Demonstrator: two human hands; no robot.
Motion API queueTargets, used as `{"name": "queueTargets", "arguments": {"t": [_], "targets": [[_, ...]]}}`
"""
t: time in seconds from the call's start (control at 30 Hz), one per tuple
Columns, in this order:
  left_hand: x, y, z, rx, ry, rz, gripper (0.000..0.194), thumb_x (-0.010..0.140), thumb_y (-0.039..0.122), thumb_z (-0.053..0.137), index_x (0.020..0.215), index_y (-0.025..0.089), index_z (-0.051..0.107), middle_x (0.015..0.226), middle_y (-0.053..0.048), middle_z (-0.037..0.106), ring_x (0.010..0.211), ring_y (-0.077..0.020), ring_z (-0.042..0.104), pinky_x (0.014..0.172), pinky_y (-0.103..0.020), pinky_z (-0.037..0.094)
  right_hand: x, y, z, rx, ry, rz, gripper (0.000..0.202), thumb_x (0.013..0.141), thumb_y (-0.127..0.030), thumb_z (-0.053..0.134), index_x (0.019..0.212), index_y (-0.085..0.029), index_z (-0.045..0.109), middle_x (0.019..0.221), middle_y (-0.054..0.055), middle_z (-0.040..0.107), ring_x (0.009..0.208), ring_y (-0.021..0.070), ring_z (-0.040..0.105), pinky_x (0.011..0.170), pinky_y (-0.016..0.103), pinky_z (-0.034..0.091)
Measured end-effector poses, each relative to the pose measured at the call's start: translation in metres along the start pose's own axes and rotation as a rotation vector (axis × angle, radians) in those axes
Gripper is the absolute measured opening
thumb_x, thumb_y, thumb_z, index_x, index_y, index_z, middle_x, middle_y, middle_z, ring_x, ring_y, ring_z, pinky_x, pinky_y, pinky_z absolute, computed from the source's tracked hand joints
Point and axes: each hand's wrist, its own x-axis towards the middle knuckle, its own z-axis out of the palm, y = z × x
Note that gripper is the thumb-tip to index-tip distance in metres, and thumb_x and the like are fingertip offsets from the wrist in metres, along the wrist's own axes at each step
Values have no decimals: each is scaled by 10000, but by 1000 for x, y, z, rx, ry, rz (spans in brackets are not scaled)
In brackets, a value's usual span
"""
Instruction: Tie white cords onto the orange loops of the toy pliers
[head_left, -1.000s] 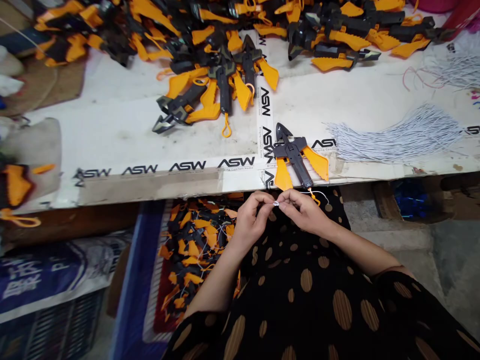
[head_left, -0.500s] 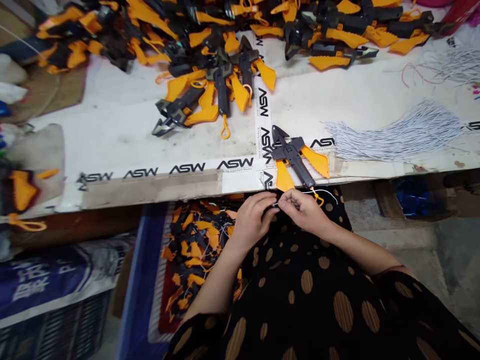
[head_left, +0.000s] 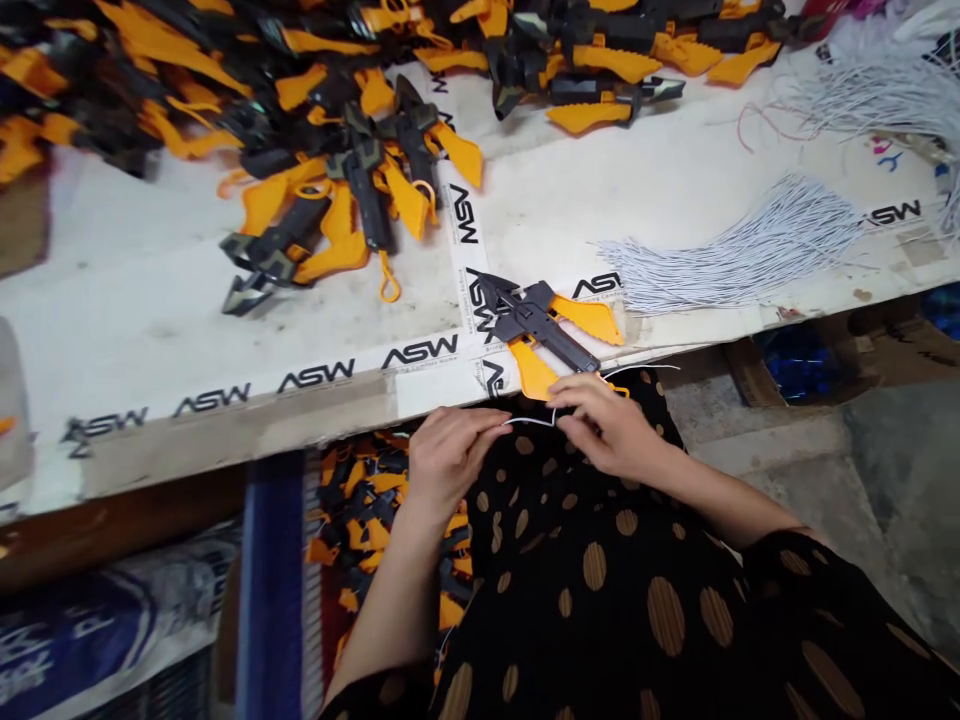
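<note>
My left hand (head_left: 450,455) pinches one end of a thin white string (head_left: 529,421) just below the table edge. The string runs across to the fingertips of my right hand (head_left: 611,425), where it bends sharply upward. My right fingers and thumb curl around that spot, partly hiding the string. Just above my right hand, a black arrow-shaped piece with two orange fins (head_left: 547,330) lies on the table, its pointed tip facing away to the left. An orange loop (head_left: 619,391) at its near end is partly covered by my hand. Another length of white string (head_left: 645,368) extends rightward there.
A bundle of white strings (head_left: 735,255) lies right of the piece. Many similar black and orange pieces (head_left: 360,180) are heaped toward the back. Below the table on the left, a blue crate (head_left: 274,560) holds more pieces. The taped table edge (head_left: 337,415) runs in front of me.
My hands have moved apart, my left hand going left, so a stretch of white string shows between them. My right fingers have loosened. The view has shifted toward the right.
</note>
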Motion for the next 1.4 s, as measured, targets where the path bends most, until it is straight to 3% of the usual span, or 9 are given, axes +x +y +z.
{"name": "queueTargets", "arguments": {"t": [0.07, 0.2, 0.37, 0.5, 0.73, 0.9, 1.1, 1.27, 1.4], "targets": [[3, -6, -6, -14, -35, -25, 177, 895, 411, 720, 969, 254, 757, 841, -27, 800, 721, -185, 722, 734, -323, 500, -8, 11, -20, -151, 137, 3, 285, 976, -157, 478, 1218, -246, 599, 1273, 91, 644, 1160, 194, 633, 927, 325, 552], [27, 1, -10, -129, 12, -40, 359, 910, 559, 631, 1081, 267, 749, 978, -63, 798, 858, -226, 720, 874, -394, 496, -17, 38, -41, -400, 192, 124, 253, 991, -186, 513, 1197, -252, 644, 1232, 86, 646, 1084, 202, 675, 892, 324, 580], [72, 33, 33, -56, -214, 79, 467, 921, 557, 618, 1300, 286, 650, 1395, -89, 653, 1359, -294, 546, 1187, -530, 309, -13, 55, -24, -446, 137, 22, 184, 1031, -251, 502, 1095, -236, 674, 1179, 89, 670, 1065, 194, 680, 849, 289, 574], [82, 35, 58, 48, -326, 73, 449, 956, 500, 591, 1344, 273, 604, 1525, -99, 533, 1492, -307, 387, 1248, -587, 181, -20, 61, -30, -475, 163, -45, 198, 1033, -201, 469, 1093, -225, 656, 1076, 83, 725, 1026, 204, 686, 924, 343, 543], [68, 19, 39, 23, -362, 36, 351, 1002, 466, 514, 1259, 252, 621, 1487, -99, 571, 1507, -292, 368, 1258, -587, 165, -37, 60, -66, -654, 484, -128, 128, 986, -178, 558, 1047, -265, 628, 1047, 64, 755, 983, 212, 700, 892, 384, 517], [79, 37, 32, -196, -285, -79, 336, 1034, 415, 457, 1263, 236, 626, 1376, -103, 659, 1350, -259, 555, 1211, -546, 279, -21, 36, -30, -420, 355, -386, 140, 980, -163, 563, 1058, -260, 627, 1011, 39, 761, 964, 180, 693, 878, 349, 518], [96, 53, 39, -514, -276, -386, 392, 940, 398, 637, 1274, 193, 651, 953, -62, 793, 902, -207, 738, 831, -333, 550, -3, 25, 19, -351, 133, -558, 188, 1024, -193, 491, 1017, -232, 675, 996, 21, 755, 974, 162, 655, 894, 319, 498], [102, 46, 43, -355, -228, -342, 249, 874, 358, 716, 1064, 205, 764, 869, -42, 784, 777, -186, 706, 762, -317, 528, -2, 31, 29, -298, 62, -540, 142, 1011, -194, 534, 1026, -191, 675, 995, 41, 736, 931, 160, 631, 863, 304, 488], [107, 49, 46, -294, -297, -333, 245, 894, 349, 703, 1097, 223, 762, 918, -37, 788, 818, -190, 704, 796, -333, 501, 0, 37, 36, -333, -52, -526, 151, 1019, -220, 536, 1045, -189, 681, 1019, 53, 727, 962, 174, 617, 864, 319, 482]]}}
